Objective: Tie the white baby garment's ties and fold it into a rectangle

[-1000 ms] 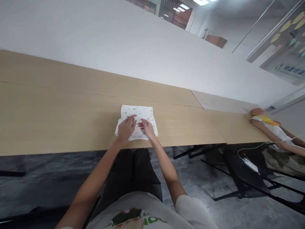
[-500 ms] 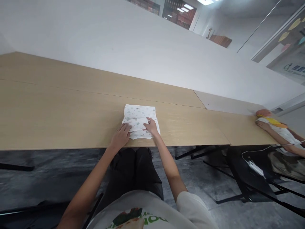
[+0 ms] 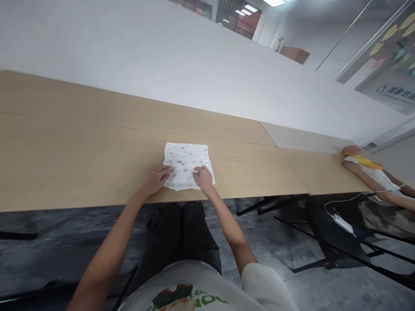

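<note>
A thin white cloth (image 3: 186, 153) with a small scattered print lies on the table in front of me, a crease running across its middle. My left hand (image 3: 157, 178) rests on its left edge, fingers stretched out and lying flat. Over the right part of the cloth is my right hand (image 3: 203, 178), its fingers curled and pressed against the fabric. The fingertips of that hand are partly hidden, so the exact grip is hard to see.
The long light wood table (image 3: 97, 160) runs along a white wall (image 3: 129, 56). At the far right another person's arm (image 3: 365, 177) reaches over white and yellow fabric (image 3: 366, 163). A black folding chair (image 3: 330, 233) with a white power strip (image 3: 343, 223) stands at the right.
The raised fold of the cloth now lies flatter toward me. My left hand has slid left to the edge, and my right hand has moved slightly down, its fingers more curled.
</note>
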Tool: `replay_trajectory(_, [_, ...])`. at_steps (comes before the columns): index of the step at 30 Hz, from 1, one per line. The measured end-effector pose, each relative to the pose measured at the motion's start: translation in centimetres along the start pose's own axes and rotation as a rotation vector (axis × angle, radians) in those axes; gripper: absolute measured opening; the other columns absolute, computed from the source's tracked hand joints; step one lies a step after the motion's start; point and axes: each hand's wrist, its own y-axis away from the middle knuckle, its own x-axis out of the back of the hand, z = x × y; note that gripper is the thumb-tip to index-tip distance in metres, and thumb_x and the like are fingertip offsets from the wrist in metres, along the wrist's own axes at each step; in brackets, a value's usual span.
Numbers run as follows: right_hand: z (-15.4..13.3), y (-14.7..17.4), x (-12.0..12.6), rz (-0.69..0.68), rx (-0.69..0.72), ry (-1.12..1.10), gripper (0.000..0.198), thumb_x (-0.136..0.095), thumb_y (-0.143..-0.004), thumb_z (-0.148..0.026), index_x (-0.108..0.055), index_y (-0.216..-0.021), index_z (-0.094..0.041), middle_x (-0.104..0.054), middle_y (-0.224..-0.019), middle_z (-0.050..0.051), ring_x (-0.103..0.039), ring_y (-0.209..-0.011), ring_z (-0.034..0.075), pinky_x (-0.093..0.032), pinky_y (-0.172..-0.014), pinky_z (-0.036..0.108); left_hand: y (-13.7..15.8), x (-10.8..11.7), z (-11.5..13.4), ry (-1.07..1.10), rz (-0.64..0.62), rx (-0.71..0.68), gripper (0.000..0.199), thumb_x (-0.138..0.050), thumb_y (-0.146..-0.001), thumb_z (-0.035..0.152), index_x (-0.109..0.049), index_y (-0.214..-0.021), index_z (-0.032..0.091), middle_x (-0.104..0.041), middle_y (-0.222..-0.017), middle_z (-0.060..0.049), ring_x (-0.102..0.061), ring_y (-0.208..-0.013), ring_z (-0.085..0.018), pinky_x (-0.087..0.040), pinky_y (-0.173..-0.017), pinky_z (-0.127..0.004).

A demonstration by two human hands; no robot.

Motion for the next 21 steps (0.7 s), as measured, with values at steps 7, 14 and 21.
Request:
replay_trajectory(7, [3.2,2.1,2.1,0.077,0.233,0.032,0.038,-0.041,-0.093,-0.012,-0.068,-0.119,-0.017,-0.066,-0.111,0.011,-0.062,-0.106,0.021,-0.049,-0.093,0.032,1.7,2.9,-1.9,0.152,-0.03,0.01,0.055,-0.032,-0.09,0.054,-0.07,-0.112,0.021,-0.066,-0.127,-0.009,-0.057,-0.122,-0.025,-0.041,-0.109,-0.044])
replay_trajectory(14, [8.1,5.1,4.4,0.071,0.447,0.018,0.039,-0.042,-0.088,-0.006,-0.071,-0.113,-0.017,-0.069,-0.118,0.011,-0.059,-0.117,0.023,-0.04,-0.108,0.044,5.3,2.4,-0.5,0.007,-0.071,-0.079,0.055,-0.047,-0.085,0.06,-0.065,-0.123,0.024,-0.062,-0.133,-0.008,-0.052,-0.128,-0.026,-0.035,-0.113,-0.044])
replay_trajectory(21, [8.2,9.4,4.3,0.024,0.479,0.149,0.053,-0.064,-0.088,-0.047,-0.057,-0.131,-0.018,-0.057,-0.136,0.016,-0.046,-0.131,0.031,-0.024,-0.116,0.058,7.5,1.6,0.1,-0.117,-0.084,-0.154,0.065,-0.065,-0.071,0.066,-0.064,-0.122,0.026,-0.061,-0.132,-0.009,-0.052,-0.125,-0.03,-0.036,-0.111,-0.046])
